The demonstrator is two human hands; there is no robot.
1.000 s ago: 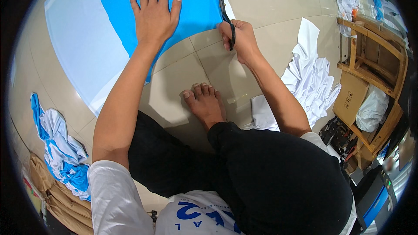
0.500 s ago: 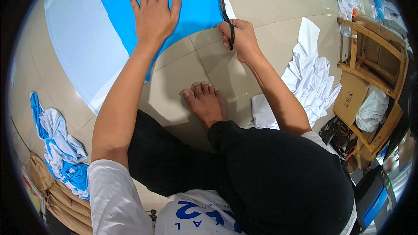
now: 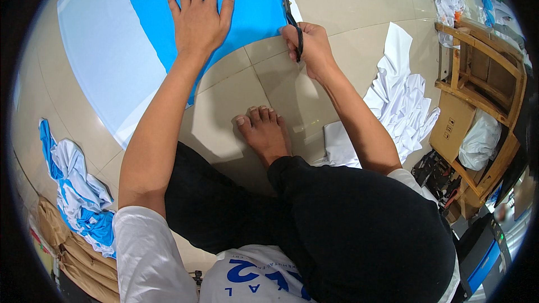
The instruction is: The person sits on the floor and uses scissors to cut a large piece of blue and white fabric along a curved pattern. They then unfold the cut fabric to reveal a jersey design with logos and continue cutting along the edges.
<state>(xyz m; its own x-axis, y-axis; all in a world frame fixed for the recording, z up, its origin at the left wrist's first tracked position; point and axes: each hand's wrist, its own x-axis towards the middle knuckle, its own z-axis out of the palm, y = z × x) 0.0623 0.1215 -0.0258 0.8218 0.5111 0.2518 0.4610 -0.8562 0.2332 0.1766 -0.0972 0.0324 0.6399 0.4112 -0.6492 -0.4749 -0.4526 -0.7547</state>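
Blue cloth (image 3: 252,11): lying flat on the floor (image 3: 348,11), looking smooth and matte, curving along the lower edge, running out of view at the top.
White cloth (image 3: 101,50): spreading smooth and thin, meeting the blue cloth along a gently wavy line, bowing outward at the left edge.
Scissors (image 3: 287,3): pointing away, long, slim and black, following the blue cloth's right edge, with a narrow white strip (image 3: 295,8) showing just beyond.
Left hand (image 3: 199,25): pressing palm-down on the blue cloth, spreading all five fingers wide, touching only fabric.
Right hand (image 3: 314,47): curling thumb and fingers closed around the scissors' handles at the blue cloth's lower right corner; leaving the blades' opening impossible to tell.
Foot (image 3: 264,137): resting bare on tile below the blue cloth's lower edge.
White pile (image 3: 396,106): crumpling into soft folds, right of the foot.
Blue-and-white pile (image 3: 81,191): slumping loosely toward the floor's left edge.
Wooden frame (image 3: 476,41): standing at the floor's right edge, enclosing a carton (image 3: 452,120) and a bulging white bag (image 3: 481,140).
Floor: showing glossy beige tiles; offering room for moving between the blue cloth's lower edge and the foot.
Around the hands: numbering one pair of scissors, two nearer piles, one foot, one carton, one bag.
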